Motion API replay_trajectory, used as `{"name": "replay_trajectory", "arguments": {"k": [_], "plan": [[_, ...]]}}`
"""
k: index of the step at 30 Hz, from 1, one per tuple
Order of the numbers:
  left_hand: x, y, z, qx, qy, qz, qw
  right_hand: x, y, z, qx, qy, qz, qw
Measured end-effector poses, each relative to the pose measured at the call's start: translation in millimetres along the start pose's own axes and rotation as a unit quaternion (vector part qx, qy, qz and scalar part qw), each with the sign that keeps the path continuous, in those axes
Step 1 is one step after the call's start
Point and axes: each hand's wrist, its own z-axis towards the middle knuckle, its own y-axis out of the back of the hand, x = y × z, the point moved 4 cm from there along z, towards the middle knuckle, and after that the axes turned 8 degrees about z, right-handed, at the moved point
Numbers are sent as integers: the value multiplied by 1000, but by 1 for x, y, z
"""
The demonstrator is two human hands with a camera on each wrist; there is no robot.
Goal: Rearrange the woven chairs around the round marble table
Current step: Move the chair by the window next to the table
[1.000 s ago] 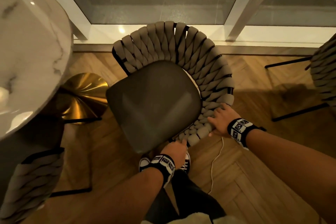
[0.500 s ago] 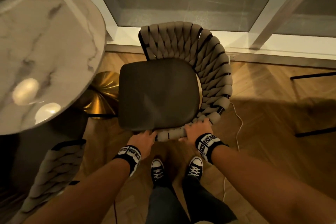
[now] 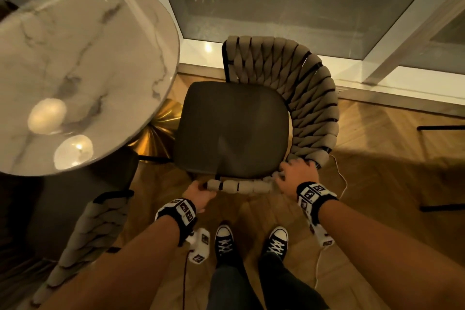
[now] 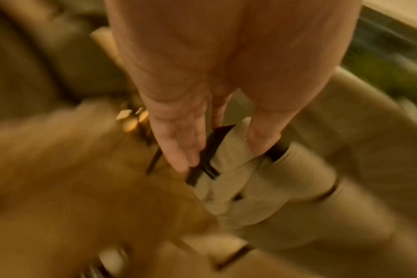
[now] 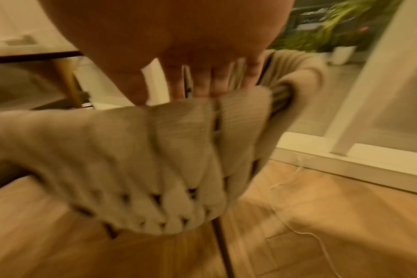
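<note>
A woven chair [image 3: 312,98] with a beige rope back and a dark seat cushion stands in front of me, its open side toward the round marble table [image 3: 75,65] at the left. My left hand [image 3: 200,192] grips the near end of the woven rim [image 4: 236,150], fingers curled around the black frame. My right hand [image 3: 295,175] grips the top of the woven back [image 5: 202,122] further right, fingers over the rim. Both wrist views are blurred.
A second woven chair [image 3: 93,231] stands at the lower left beside the table. The table's gold base [image 3: 161,133] shows under the tabletop. A glass door with a white frame [image 3: 392,45] runs behind. Black legs of a third chair [image 3: 440,128] and a white cable [image 3: 342,178] lie right.
The chair has turned so its open side faces the table and has shifted toward it. My hands have moved along the rim and now grip its near edge wider apart.
</note>
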Motion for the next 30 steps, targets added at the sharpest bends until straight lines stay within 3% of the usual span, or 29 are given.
{"name": "replay_trajectory", "arguments": {"k": [1,3,5,8,10,12,18,25,30], "plan": [[1,-7,-4,30,44,-163,985,-12,8,1,-34,-28,-7,999],[1,-18,-12,64,94,-401,909,-37,16,3,-62,-104,1,993],[2,-28,-17,81,111,-511,848,-56,18,3,-66,-187,59,978],[3,-40,-16,102,112,-559,815,-71,5,2,-45,-284,246,926],[1,-44,-11,97,110,-565,812,-70,-4,-1,-22,-293,360,885],[-2,-42,-7,97,109,-551,822,-64,-8,-2,-23,-275,408,870],[-13,-24,3,114,124,-524,835,-50,-24,6,38,-264,409,873],[-13,-20,11,97,119,-486,861,-50,-27,10,52,-270,454,848],[-16,-19,17,89,114,-469,871,-53,-24,19,29,-265,427,864]]}}
